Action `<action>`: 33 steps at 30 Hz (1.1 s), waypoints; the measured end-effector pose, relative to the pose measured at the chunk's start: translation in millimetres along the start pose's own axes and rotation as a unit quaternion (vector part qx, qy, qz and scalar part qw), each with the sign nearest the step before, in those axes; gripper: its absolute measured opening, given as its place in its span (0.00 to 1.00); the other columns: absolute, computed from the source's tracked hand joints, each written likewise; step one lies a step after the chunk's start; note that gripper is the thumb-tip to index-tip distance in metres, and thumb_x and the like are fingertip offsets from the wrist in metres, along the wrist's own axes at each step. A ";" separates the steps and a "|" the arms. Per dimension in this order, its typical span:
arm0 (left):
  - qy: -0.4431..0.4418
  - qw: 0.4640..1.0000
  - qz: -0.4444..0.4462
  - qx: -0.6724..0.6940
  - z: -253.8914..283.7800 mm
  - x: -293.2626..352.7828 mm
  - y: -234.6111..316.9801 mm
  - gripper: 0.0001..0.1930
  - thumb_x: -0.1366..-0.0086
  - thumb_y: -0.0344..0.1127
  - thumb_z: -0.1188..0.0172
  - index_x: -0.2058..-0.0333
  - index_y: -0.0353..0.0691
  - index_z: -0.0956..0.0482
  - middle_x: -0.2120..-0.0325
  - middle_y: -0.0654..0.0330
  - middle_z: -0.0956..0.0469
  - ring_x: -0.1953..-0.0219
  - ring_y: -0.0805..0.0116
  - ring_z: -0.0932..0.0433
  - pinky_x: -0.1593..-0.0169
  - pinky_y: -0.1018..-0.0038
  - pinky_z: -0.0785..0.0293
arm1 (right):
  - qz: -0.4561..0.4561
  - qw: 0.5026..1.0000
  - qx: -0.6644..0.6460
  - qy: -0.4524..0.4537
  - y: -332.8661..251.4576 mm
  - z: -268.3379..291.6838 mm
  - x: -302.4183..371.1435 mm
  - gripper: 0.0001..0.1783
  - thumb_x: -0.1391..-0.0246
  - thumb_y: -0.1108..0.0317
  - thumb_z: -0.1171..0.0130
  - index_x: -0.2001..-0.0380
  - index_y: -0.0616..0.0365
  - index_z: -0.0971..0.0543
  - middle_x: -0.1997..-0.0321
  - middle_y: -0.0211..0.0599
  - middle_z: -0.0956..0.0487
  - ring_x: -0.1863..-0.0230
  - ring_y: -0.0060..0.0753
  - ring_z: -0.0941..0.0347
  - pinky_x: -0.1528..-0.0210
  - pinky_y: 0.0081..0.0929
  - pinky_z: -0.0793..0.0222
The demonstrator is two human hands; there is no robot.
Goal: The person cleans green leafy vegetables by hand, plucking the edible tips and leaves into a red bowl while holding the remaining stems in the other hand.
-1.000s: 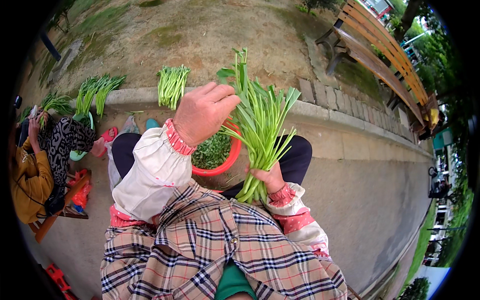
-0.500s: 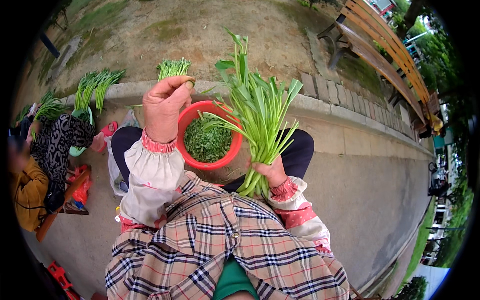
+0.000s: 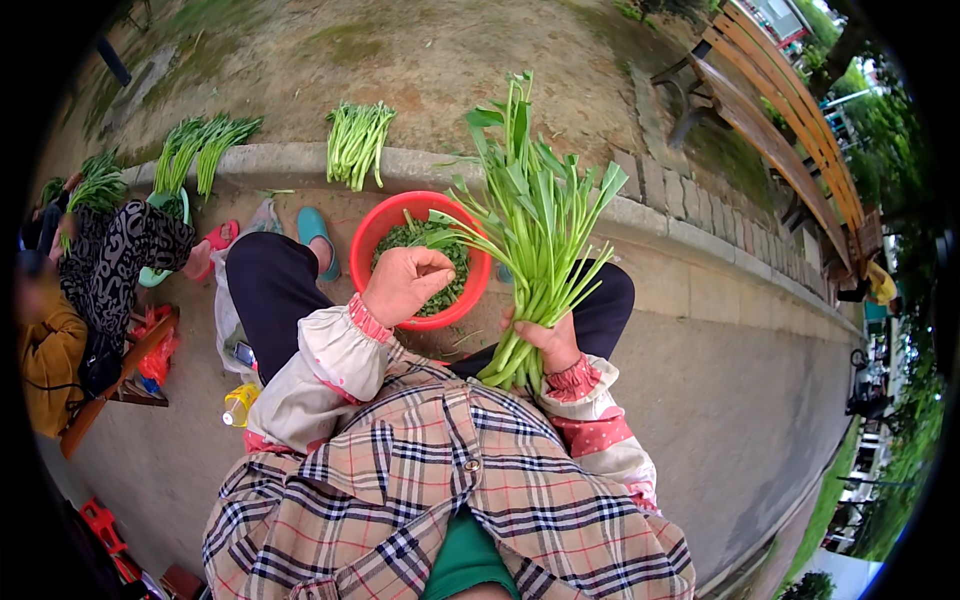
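My right hand point(image 3: 550, 343) is wrapped round the lower stems of a tall bunch of leafy greens point(image 3: 530, 285), which look like water spinach. The bunch stands upright over my right knee, its leaves fanning out at the top. My left hand point(image 3: 405, 288) is over the near side of a red plastic basin point(image 3: 362, 250), thumb and fingertips pinched together. Whatever may be between those fingertips is hidden. Inside the basin lies a heap of small green leaves point(image 3: 455, 258); one side of the bunch leans over its rim.
Beyond the basin, a bundle of trimmed stems point(image 3: 358, 145) lies across the curb point(image 3: 290, 160). More greens point(image 3: 205, 150) rest at the left, by a seated person point(image 3: 55, 350). A yellow-labelled bottle point(image 3: 238, 405) is beside my left leg. A wooden bench point(image 3: 780, 110) stands far right.
My left hand has come down and toward the right, from above the basin's left side to its near rim. The bunch in my right hand has hardly moved.
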State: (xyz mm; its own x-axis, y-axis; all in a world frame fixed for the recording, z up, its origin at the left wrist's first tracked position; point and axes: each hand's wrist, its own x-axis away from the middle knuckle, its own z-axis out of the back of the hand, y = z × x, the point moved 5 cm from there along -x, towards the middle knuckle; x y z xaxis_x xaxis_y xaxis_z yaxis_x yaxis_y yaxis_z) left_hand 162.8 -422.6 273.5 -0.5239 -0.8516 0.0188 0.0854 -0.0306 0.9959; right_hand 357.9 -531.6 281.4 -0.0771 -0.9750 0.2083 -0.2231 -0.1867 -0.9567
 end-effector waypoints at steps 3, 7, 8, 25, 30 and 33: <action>-0.083 0.996 -0.020 -0.018 -12.4 11.5 39.2 0.06 0.45 0.29 0.40 0.69 0.33 0.20 0.80 0.62 0.23 0.77 0.80 0.27 0.72 0.80 0.31 | -0.006 1.000 -0.001 0.006 -0.2 0.2 0.7 0.22 0.62 0.73 0.42 0.59 0.65 0.30 0.69 0.40 0.23 0.68 0.32 0.26 0.65 0.27 0.28; -0.015 0.963 -0.266 -0.031 -15.8 21.2 118.8 0.05 0.45 0.25 0.41 0.69 0.33 0.22 0.75 0.58 0.22 0.75 0.72 0.24 0.70 0.79 0.30 | -0.019 1.000 0.016 -0.001 0.8 1.0 -1.9 0.22 0.63 0.74 0.42 0.59 0.65 0.30 0.69 0.39 0.23 0.68 0.32 0.25 0.65 0.28 0.28; 0.024 0.966 -0.254 -0.033 -12.4 20.8 134.7 0.07 0.47 0.23 0.41 0.67 0.33 0.22 0.71 0.56 0.22 0.71 0.66 0.23 0.67 0.76 0.28 | -0.022 1.000 0.017 0.000 0.2 0.9 -2.0 0.22 0.63 0.74 0.42 0.59 0.65 0.30 0.69 0.39 0.23 0.68 0.32 0.25 0.64 0.28 0.28; 0.074 0.935 -0.253 -0.237 -14.5 -25.7 103.0 0.14 0.50 0.25 0.38 0.62 0.37 0.23 0.68 0.56 0.24 0.72 0.63 0.24 0.68 0.74 0.28 | -0.015 0.999 0.027 -0.006 -5.5 -3.6 -1.1 0.20 0.62 0.74 0.43 0.60 0.64 0.30 0.70 0.38 0.24 0.68 0.31 0.25 0.65 0.28 0.28; 0.079 0.922 -0.260 -0.275 -14.8 -26.5 100.5 0.11 0.50 0.26 0.37 0.65 0.38 0.23 0.70 0.56 0.24 0.70 0.60 0.23 0.68 0.72 0.28 | -0.012 1.000 0.009 -0.004 -6.2 -4.0 -1.5 0.21 0.61 0.75 0.43 0.60 0.64 0.30 0.69 0.38 0.24 0.68 0.31 0.25 0.65 0.28 0.28; 0.073 0.918 -0.257 -0.294 -15.1 -26.4 104.0 0.10 0.50 0.27 0.37 0.67 0.38 0.23 0.71 0.57 0.24 0.70 0.59 0.23 0.68 0.71 0.27 | -0.007 1.000 -0.002 -0.005 -9.4 -6.5 -1.9 0.21 0.61 0.75 0.42 0.59 0.64 0.31 0.69 0.38 0.24 0.68 0.31 0.25 0.65 0.28 0.28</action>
State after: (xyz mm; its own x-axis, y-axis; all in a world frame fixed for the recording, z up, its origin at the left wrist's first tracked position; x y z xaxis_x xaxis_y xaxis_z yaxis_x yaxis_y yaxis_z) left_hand 198.3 -411.2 375.2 -0.5075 -0.7051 -0.4953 0.3242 -0.6888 0.6484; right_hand 353.9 -527.2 291.4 -0.0644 -0.9733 0.2204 -0.2280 -0.2007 -0.9528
